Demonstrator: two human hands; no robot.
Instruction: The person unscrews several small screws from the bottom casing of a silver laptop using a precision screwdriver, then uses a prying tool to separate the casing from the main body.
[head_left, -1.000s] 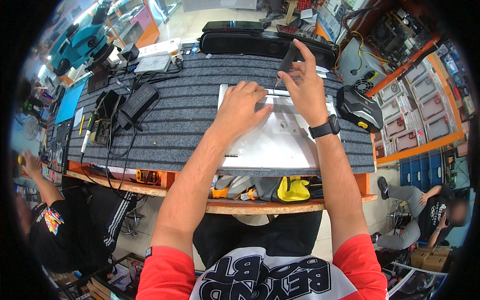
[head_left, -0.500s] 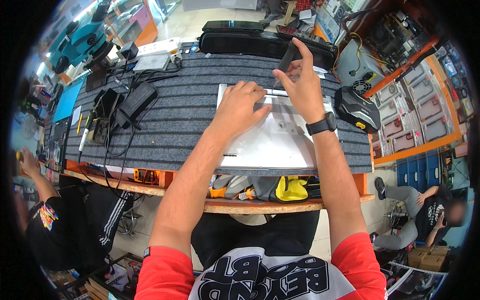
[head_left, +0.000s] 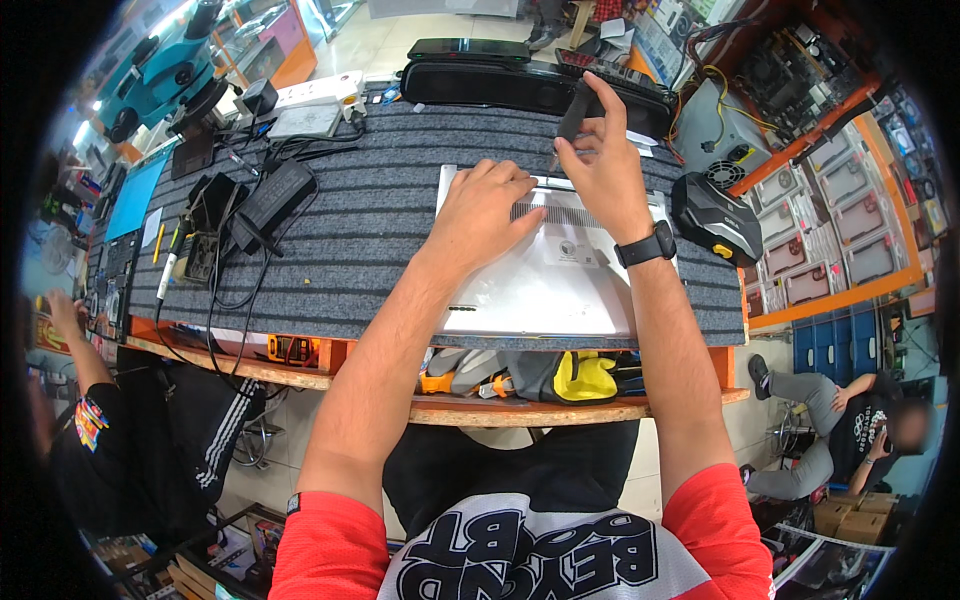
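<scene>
With the left hand (head_left: 487,205) pressed flat, fingers spread, on the overturned silver laptop (head_left: 545,275), the right hand (head_left: 603,165) pinched a dark strip (head_left: 573,112), best peeled slowly and evenly.

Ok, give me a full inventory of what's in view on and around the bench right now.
Laptop: one, silver, underside up, mat centre-right.
Mat: one, grey striped, covering bench.
Strip: one, dark, pinched above laptop's far edge.
Power adapter: one, black, mat left, cabled.
Power strip: one, white, far left edge.
Long bar-shaped device: one, black, far edge.
Mouse-like device: one, black, right of laptop.
Tools: several, orange, yellow, grey, shelf under bench.
Smartwatch: one, black, right wrist.
Left hand: flat on laptop.
Right hand: fingers pinching strip.
</scene>
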